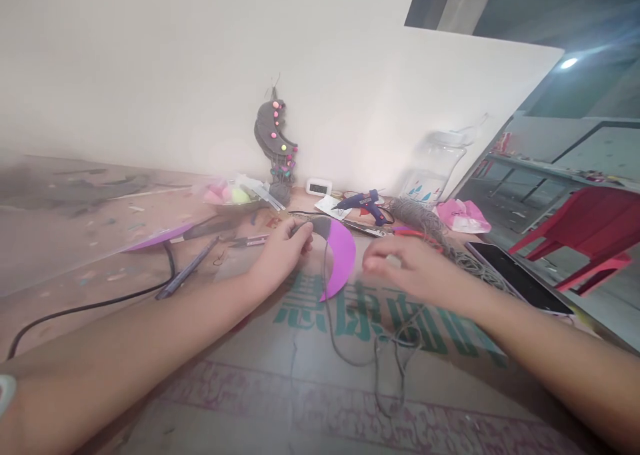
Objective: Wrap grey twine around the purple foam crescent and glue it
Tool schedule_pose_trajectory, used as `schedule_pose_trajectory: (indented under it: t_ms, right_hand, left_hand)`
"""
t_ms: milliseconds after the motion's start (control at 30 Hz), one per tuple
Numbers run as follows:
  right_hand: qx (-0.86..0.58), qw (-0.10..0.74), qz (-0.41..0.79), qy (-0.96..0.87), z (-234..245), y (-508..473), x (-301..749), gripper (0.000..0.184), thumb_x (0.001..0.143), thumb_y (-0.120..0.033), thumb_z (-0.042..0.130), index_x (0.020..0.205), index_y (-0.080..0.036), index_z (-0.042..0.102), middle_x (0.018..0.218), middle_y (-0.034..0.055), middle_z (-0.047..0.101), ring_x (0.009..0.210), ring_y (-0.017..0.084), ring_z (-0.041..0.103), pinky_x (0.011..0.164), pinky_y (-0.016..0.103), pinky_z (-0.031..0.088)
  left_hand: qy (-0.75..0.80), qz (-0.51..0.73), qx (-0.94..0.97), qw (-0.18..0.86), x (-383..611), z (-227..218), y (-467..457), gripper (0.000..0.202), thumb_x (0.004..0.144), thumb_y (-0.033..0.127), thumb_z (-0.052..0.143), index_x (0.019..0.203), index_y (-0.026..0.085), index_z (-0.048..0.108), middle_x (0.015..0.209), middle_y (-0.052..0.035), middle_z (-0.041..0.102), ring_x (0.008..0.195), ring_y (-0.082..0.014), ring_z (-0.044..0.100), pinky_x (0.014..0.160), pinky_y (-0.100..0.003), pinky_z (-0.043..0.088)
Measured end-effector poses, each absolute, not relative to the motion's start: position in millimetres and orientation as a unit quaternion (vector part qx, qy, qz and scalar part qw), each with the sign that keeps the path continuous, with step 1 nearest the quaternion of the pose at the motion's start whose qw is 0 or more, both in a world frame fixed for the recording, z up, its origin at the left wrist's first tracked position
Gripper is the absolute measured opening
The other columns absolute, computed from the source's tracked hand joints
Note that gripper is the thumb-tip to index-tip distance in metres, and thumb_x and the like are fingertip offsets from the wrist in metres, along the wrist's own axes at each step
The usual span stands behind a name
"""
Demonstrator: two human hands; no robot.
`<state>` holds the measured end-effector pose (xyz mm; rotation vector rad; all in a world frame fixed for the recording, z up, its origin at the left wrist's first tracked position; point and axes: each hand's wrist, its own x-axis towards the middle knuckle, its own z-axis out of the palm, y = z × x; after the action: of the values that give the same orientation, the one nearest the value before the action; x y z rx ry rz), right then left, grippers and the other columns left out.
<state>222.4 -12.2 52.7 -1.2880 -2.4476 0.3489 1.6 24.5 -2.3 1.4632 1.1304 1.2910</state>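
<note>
My left hand point(293, 238) is closed, pinching the upper end of a purple crescent moon cutout point(343, 258). Grey yarn covers that upper end, while the rest shows bare purple. From the crescent a grey strand point(334, 338) hangs slack onto the table and runs into loose loops at the right. To the right of the crescent, apart from it, is my right hand point(405, 265). Its fingers curl toward the thumb, and whatever lies between the tips is hidden.
Against the white board hangs a grey crescent ornament point(273, 132) with colored balls. Behind my hands lie a blue glue gun point(367, 205), a small digital clock point(319, 187) and a yarn skein point(425, 222). A clear jar point(433, 165), tablet point(520, 278) and pen point(187, 268) stand or lie around.
</note>
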Motion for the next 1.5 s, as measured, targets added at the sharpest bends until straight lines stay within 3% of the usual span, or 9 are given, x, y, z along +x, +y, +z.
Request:
schedule_pose_trajectory:
  t_ms: [167,333,467,567,767,1033,1200,1333,1500]
  right_hand:
    - [-0.385,0.123,0.205,-0.891,38.7,-35.7,198.1,0.036,0.093,-0.046,0.043,0.096,-0.02,0.068,0.094,0.0049,0.067,0.086,0.018,0.059,0.075,0.029,0.043]
    - [-0.436,0.127,0.175,-0.874,22.3,-45.2,188.0,0.049,0.066,-0.057,0.072,0.098,-0.021,0.063,0.094,0.0036,0.062,0.083,0.019,0.055,0.07,0.029,0.042]
    - [-0.404,0.137,0.155,-0.891,16.8,-52.9,184.3,0.014,0.082,-0.033,0.063,0.08,-0.019,0.06,0.081,0.0012,0.061,0.078,0.016,0.053,0.072,0.028,0.039]
    - [-0.399,0.141,0.204,-0.883,22.1,-58.7,186.4,0.012,0.089,-0.028,0.054,0.081,-0.02,0.058,0.081,0.0007,0.063,0.076,0.014,0.055,0.071,0.027,0.041]
    - [-0.413,0.239,0.313,-0.821,42.8,-57.3,195.0,0.018,0.096,-0.034,0.039,0.088,-0.021,0.049,0.084,0.0009,0.064,0.078,0.013,0.059,0.071,0.025,0.045]
    - [-0.444,0.176,0.2,-0.856,45.5,-50.7,200.0,0.024,0.091,-0.044,0.048,0.095,-0.021,0.056,0.086,0.0019,0.062,0.076,0.015,0.056,0.067,0.026,0.042]
    - [-0.37,0.075,0.177,-0.909,40.1,-57.6,196.1,0.05,0.071,-0.056,0.07,0.108,-0.024,0.06,0.102,0.0028,0.062,0.092,0.019,0.055,0.078,0.029,0.043]
    - [-0.345,0.076,0.182,-0.918,32.2,-60.9,190.4,0.011,0.086,-0.031,0.061,0.09,-0.02,0.062,0.095,0.0019,0.062,0.09,0.015,0.056,0.08,0.027,0.042]
    - [-0.382,0.147,0.203,-0.889,41.0,-59.8,192.8,0.013,0.092,-0.02,0.044,0.088,-0.019,0.056,0.084,0.0025,0.063,0.076,0.013,0.057,0.069,0.025,0.044]
  left_hand:
    - [0.416,0.579,0.552,0.432,0.6,-1.6,26.7,0.023,0.084,0.038,0.051,0.073,0.017,0.05,0.067,0.0021,0.052,0.062,-0.0098,0.05,0.061,-0.022,0.042]
    - [0.411,0.584,0.558,0.423,1.4,1.6,24.2,0.023,0.084,0.038,0.05,0.073,0.017,0.05,0.067,0.0022,0.052,0.062,-0.0101,0.05,0.062,-0.023,0.043]
    - [0.413,0.577,0.573,0.409,1.4,1.4,23.8,0.022,0.085,0.037,0.05,0.074,0.018,0.05,0.066,0.0027,0.052,0.062,-0.0099,0.05,0.062,-0.023,0.042]
    - [0.43,0.556,0.588,0.401,1.1,0.5,24.1,0.021,0.084,0.036,0.051,0.074,0.018,0.05,0.065,0.0027,0.053,0.06,-0.0099,0.05,0.06,-0.022,0.04]
    - [0.458,0.524,0.597,0.399,1.5,2.5,21.6,0.022,0.082,0.038,0.051,0.072,0.019,0.049,0.063,0.0026,0.053,0.058,-0.0108,0.05,0.054,-0.022,0.037]
    - [0.457,0.523,0.611,0.381,1.2,1.8,20.8,0.021,0.084,0.037,0.05,0.073,0.019,0.049,0.065,0.0025,0.053,0.06,-0.0104,0.049,0.055,-0.021,0.037]
    - [0.443,0.527,0.617,0.381,0.4,-3.4,23.2,0.022,0.086,0.039,0.049,0.076,0.019,0.05,0.065,0.0028,0.053,0.061,-0.0102,0.05,0.055,-0.021,0.038]
    - [0.451,0.519,0.621,0.377,0.8,-2.2,23.0,0.024,0.085,0.041,0.049,0.076,0.019,0.05,0.066,0.0022,0.054,0.062,-0.0106,0.051,0.056,-0.022,0.039]
    - [0.473,0.497,0.618,0.385,1.6,1.0,20.8,0.02,0.082,0.037,0.052,0.075,0.019,0.05,0.062,0.003,0.053,0.057,-0.0097,0.048,0.051,-0.02,0.037]
